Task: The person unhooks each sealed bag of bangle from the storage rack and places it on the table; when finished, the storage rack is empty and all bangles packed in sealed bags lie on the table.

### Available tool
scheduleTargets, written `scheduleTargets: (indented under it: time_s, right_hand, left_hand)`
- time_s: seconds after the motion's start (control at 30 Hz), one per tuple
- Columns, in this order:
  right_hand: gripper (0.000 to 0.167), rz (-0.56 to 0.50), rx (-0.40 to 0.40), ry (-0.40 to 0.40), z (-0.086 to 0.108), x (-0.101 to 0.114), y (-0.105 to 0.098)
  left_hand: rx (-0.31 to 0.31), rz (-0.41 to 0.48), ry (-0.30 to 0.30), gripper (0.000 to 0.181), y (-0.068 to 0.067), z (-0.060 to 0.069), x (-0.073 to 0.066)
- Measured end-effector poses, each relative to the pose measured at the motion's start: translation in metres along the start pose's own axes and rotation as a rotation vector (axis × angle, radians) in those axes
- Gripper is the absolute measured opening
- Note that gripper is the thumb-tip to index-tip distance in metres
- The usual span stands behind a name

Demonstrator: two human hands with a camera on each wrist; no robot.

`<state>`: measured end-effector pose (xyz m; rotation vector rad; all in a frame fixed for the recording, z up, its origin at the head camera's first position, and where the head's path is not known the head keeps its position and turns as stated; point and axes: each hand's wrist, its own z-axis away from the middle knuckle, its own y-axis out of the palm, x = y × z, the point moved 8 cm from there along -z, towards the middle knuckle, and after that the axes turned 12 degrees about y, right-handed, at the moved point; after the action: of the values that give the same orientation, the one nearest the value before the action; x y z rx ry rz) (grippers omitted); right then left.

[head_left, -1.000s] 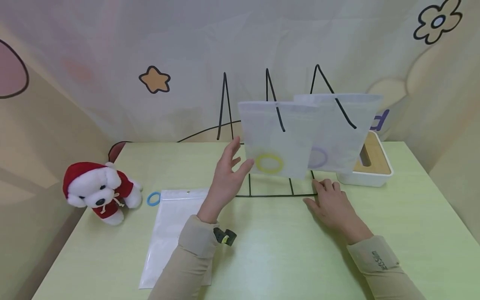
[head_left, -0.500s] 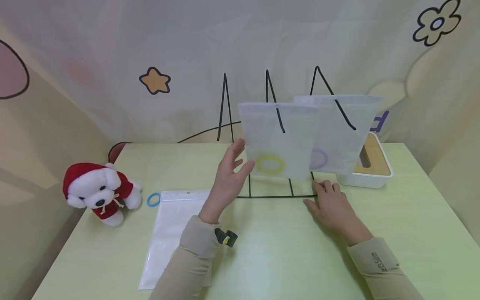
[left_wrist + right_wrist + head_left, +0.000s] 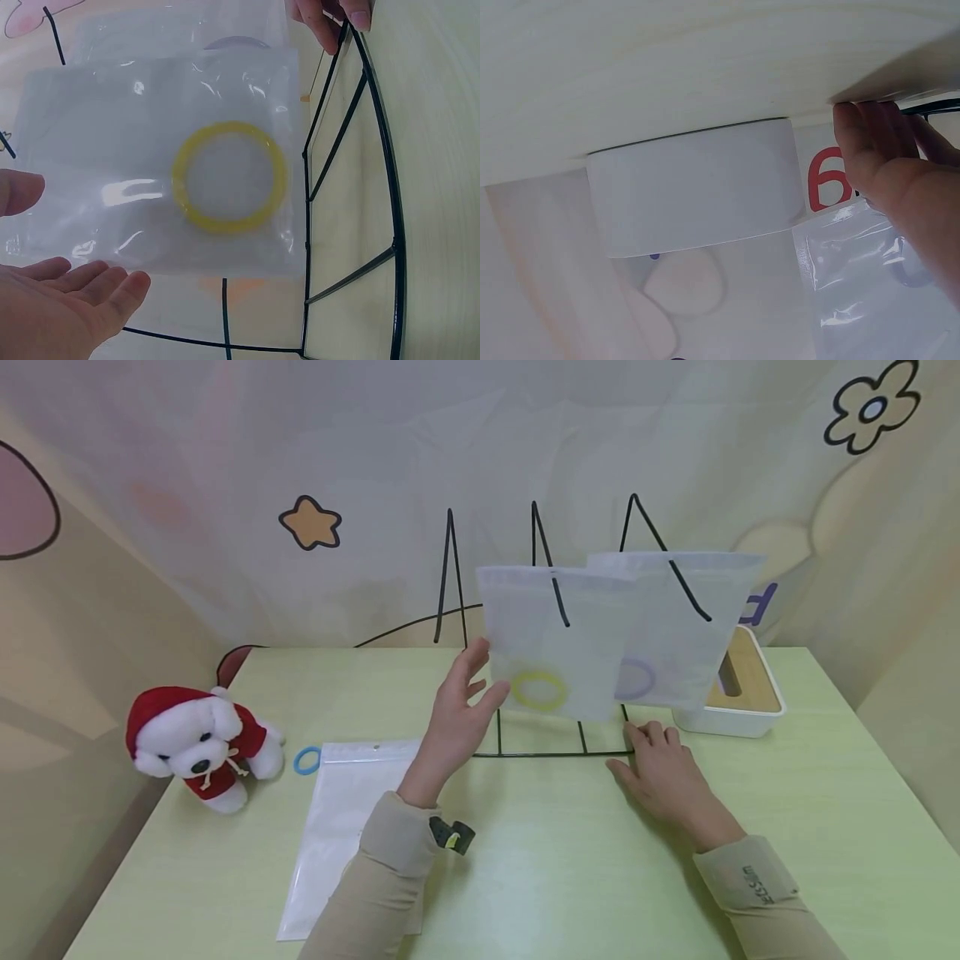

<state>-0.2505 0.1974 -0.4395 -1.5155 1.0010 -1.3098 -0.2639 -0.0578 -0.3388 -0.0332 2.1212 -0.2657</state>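
Two translucent zip bags hang on the hooks of a black wire rack [image 3: 540, 755] on the table. The nearer bag [image 3: 517, 610] has a yellow ring [image 3: 231, 128] inside; in the bag behind [image 3: 701, 656] is a purple ring [image 3: 652, 678]. My left hand [image 3: 457, 722] is beside the nearer bag's left edge, its fingers extended and the thumb apart, holding nothing; whether it touches the plastic is unclear. My right hand [image 3: 667, 777] pinches the rack's front right base corner between thumb and fingers, low at the tabletop.
Left of centre a flat white zip bag [image 3: 337, 835] lies partly under my left forearm, with a blue ring [image 3: 297, 761] by its top corner. A plush dog [image 3: 198, 747] sits far left. The tissue box [image 3: 731, 720] stands behind the right hand.
The left hand has shifted slightly right, closer to the nearer bag's edge. My right hand and the rack stay where they were.
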Motion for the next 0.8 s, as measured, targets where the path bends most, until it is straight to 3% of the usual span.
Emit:
scheduleTargets:
  time_s: [0.8]
  right_hand:
    - [0.063, -0.006, 0.026, 0.022, -0.0005, 0.0007, -0.0005]
  left_hand:
    - [-0.015, 0.005, 0.0, 0.054, -0.0008, 0.0008, 0.0035]
